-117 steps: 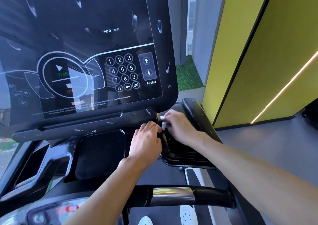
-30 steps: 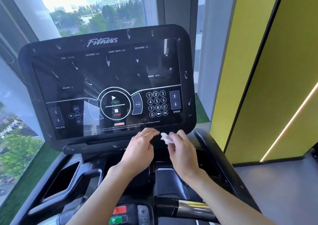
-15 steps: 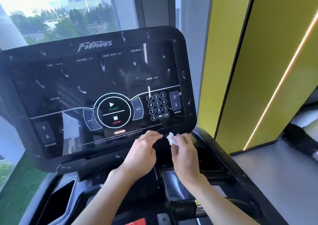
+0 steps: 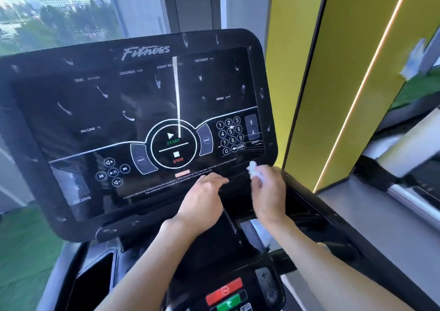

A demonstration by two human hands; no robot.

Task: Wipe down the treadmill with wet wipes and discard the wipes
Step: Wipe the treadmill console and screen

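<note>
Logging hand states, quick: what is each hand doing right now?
Left hand: open, fingers straight, by the console lower edge.
Right hand: pinching a white wipe.

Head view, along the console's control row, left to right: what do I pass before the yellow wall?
Media buttons → PROG button → START/STOP dial → MODE button → number keypad → speed arrows → yellow wall.
</note>
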